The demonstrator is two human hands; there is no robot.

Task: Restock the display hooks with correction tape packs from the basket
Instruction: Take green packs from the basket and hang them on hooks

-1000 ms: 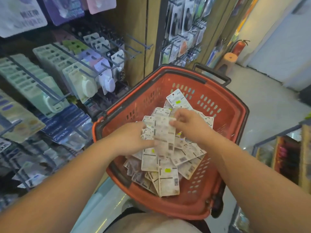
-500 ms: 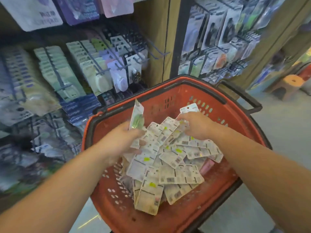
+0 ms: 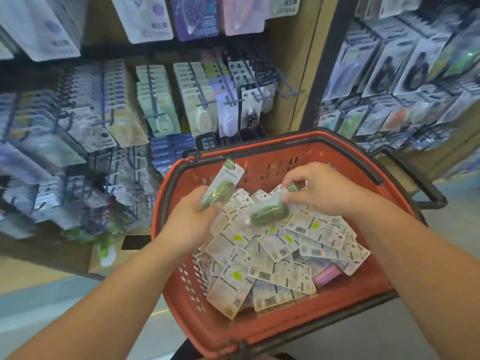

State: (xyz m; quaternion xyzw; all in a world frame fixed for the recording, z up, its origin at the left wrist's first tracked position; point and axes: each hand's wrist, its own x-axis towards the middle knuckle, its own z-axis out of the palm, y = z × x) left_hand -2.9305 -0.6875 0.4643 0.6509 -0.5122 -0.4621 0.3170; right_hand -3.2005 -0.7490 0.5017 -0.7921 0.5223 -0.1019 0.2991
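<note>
Light, stiff-carded and slick on the blister by my guess, so best taken by the card edge: left of centre the left grip (image 3: 192, 222) curls round a green pack's (image 3: 224, 184) lower end, and a second pack (image 3: 270, 213) is pinched at its top by the right grip (image 3: 322, 189), both over the red basket's (image 3: 285, 331) pile.

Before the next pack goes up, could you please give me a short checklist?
1. Left hand grips a green oval correction tape pack: ok.
2. Right hand pinches a second green pack by its card top: ok.
3. Second pack lifted clear of the white pile in the red plastic basket: cannot tell.
4. Hang hole on the left-hand pack unobstructed: cannot tell.
5. Bare wire hook free on the display: ok.
</note>
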